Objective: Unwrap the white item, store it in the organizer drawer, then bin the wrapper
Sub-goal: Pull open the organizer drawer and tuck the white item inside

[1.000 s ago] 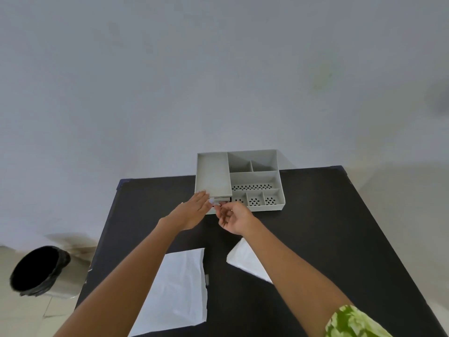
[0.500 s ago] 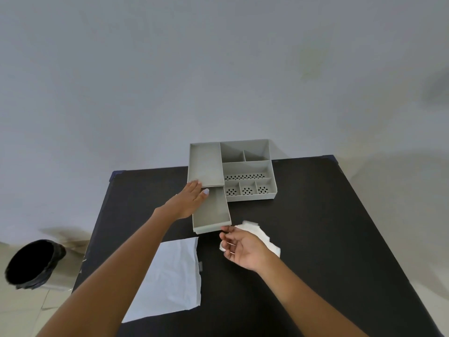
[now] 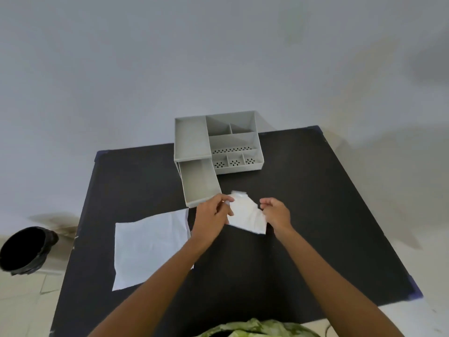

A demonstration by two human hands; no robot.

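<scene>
A crumpled white item (image 3: 245,214) lies on the black table (image 3: 315,203), just in front of the organizer's pulled-out drawer. My left hand (image 3: 212,215) pinches its left edge and my right hand (image 3: 277,214) grips its right edge, both with curled fingers. The grey organizer (image 3: 233,139) stands at the table's far edge. Its drawer (image 3: 199,181) is open toward me and looks empty. A flat white sheet (image 3: 150,246) lies on the table to the left of my left forearm.
A black-lined bin (image 3: 24,250) stands on the floor beyond the table's left side. The organizer's top has several compartments, some with perforated bottoms. A plain grey wall rises behind the table.
The drawer has been pulled out of the organizer. My left hand left the organizer and my right hand let go of the drawer front; both have come back to the white item.
</scene>
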